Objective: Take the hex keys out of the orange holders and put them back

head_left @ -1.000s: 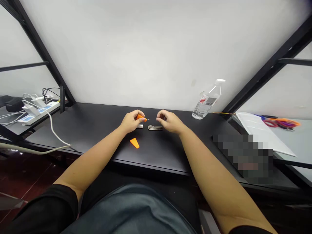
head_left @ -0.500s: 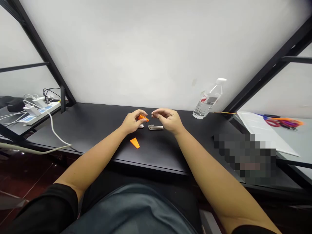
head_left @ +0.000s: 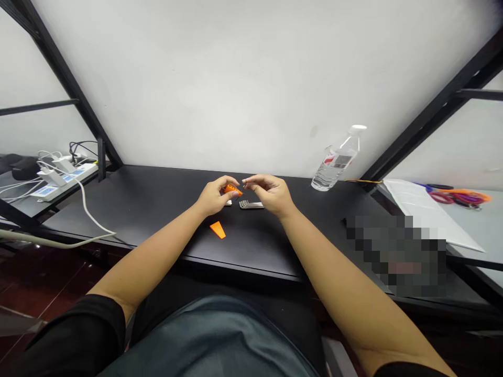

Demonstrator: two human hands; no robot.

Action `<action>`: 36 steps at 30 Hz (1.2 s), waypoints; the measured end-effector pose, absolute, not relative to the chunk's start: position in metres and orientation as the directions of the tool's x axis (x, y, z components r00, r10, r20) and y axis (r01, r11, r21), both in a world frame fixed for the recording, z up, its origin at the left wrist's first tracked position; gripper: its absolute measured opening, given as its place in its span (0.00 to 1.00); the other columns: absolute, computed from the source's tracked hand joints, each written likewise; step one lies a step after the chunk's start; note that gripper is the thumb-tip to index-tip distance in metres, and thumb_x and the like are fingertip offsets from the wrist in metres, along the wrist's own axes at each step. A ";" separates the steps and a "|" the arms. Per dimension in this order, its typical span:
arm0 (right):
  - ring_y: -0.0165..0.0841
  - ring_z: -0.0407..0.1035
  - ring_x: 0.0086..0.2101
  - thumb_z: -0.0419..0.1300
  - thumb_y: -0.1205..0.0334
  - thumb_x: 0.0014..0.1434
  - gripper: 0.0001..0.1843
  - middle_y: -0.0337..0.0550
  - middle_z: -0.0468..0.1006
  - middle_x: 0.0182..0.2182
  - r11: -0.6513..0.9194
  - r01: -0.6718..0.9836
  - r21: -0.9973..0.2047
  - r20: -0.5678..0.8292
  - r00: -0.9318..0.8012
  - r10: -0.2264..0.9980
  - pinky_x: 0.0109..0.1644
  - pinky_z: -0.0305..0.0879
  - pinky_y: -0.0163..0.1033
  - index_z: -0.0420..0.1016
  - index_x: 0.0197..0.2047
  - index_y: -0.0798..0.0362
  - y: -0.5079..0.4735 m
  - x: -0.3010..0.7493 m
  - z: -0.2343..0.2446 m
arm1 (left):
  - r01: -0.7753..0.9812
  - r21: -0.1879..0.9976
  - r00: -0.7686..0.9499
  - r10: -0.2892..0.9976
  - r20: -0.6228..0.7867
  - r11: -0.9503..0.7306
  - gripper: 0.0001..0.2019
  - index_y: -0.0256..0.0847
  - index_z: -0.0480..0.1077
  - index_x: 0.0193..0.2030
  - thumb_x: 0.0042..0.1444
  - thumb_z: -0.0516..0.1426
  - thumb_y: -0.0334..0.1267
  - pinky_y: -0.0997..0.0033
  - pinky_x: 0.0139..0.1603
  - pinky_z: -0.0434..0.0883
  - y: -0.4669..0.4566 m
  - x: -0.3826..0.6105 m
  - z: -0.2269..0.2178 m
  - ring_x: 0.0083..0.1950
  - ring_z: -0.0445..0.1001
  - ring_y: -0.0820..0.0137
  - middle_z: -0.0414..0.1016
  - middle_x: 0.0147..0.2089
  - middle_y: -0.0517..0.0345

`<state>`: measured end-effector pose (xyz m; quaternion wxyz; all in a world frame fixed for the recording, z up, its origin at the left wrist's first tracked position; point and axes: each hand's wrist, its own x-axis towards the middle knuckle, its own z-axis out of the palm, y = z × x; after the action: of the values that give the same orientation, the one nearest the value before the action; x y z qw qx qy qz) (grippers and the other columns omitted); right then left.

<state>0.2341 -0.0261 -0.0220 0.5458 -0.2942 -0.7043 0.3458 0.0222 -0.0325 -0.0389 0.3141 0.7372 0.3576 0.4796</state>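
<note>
My left hand (head_left: 215, 196) is closed around a small orange plastic holder (head_left: 234, 189) with holes along its face. A thin dark bit sticks out near its lower end. Close by on the right, my right hand (head_left: 273, 192) pinches thumb and fingertips together at the holder's level; what is between them is too small to make out. Beneath the hands, a row of L-shaped metal hex keys (head_left: 250, 205) lies on the black desk (head_left: 157, 199). A flat orange wedge-shaped piece (head_left: 218, 230) rests nearer the front edge. Part of a light object shows under my left fingers.
A water bottle (head_left: 337, 159) stands at the back right against the wall. To the left is a power strip (head_left: 65, 180) with plugs and white cables. A white packet (head_left: 428, 214) and coloured scissor-like handles (head_left: 459, 197) lie at the right, beside a blurred-out patch.
The orange holder has tilted slightly and shifted a little to the right in my left hand. My right fingertips have moved very slightly left, narrowing the gap.
</note>
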 end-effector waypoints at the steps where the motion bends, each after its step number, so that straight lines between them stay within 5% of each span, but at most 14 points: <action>1: 0.38 0.80 0.38 0.69 0.53 0.57 0.10 0.43 0.85 0.36 0.592 0.026 -0.806 0.570 -0.237 0.787 0.50 0.78 0.48 0.84 0.38 0.49 -0.026 0.234 -0.022 | 0.219 0.804 0.283 0.825 0.490 -0.553 0.14 0.41 0.73 0.48 0.56 0.64 0.42 0.64 0.47 0.78 -0.032 0.022 -0.040 0.44 0.80 0.66 0.81 0.43 0.54; 12: 0.38 0.81 0.36 0.69 0.55 0.58 0.08 0.44 0.85 0.38 0.586 0.021 -0.810 0.563 -0.252 0.787 0.47 0.79 0.47 0.84 0.39 0.49 -0.026 0.237 -0.024 | 0.276 0.780 0.265 0.824 0.500 -0.562 0.13 0.42 0.73 0.49 0.58 0.63 0.41 0.66 0.46 0.76 -0.033 0.026 -0.045 0.42 0.80 0.68 0.81 0.44 0.56; 23: 0.39 0.80 0.37 0.68 0.53 0.58 0.11 0.45 0.85 0.37 0.584 0.028 -0.811 0.559 -0.260 0.788 0.47 0.79 0.47 0.84 0.40 0.49 -0.025 0.237 -0.024 | 0.155 0.855 0.208 0.862 0.462 -0.495 0.15 0.40 0.74 0.48 0.56 0.64 0.42 0.65 0.48 0.75 -0.033 0.031 -0.046 0.43 0.80 0.67 0.81 0.44 0.53; 32: 0.44 0.74 0.55 0.60 0.55 0.65 0.15 0.44 0.82 0.53 0.751 0.320 -0.578 0.606 -0.448 0.658 0.63 0.68 0.54 0.83 0.52 0.43 -0.026 0.236 -0.025 | 0.025 0.916 0.124 0.911 0.394 -0.400 0.15 0.40 0.73 0.47 0.56 0.65 0.43 0.64 0.51 0.74 -0.030 0.030 -0.046 0.45 0.80 0.67 0.81 0.42 0.54; 36: 0.42 0.73 0.55 0.59 0.55 0.66 0.20 0.47 0.76 0.58 0.765 0.383 -0.517 0.540 -0.548 0.639 0.60 0.70 0.51 0.77 0.59 0.44 -0.021 0.238 -0.029 | -0.011 0.942 0.082 0.939 0.334 -0.334 0.17 0.40 0.74 0.49 0.56 0.66 0.44 0.65 0.49 0.75 -0.030 0.028 -0.047 0.45 0.80 0.67 0.82 0.42 0.53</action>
<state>0.2378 -0.0210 -0.0291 0.3722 -0.2961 -0.8627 0.1720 0.0281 -0.0296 -0.0472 0.4273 0.5986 0.3877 0.5557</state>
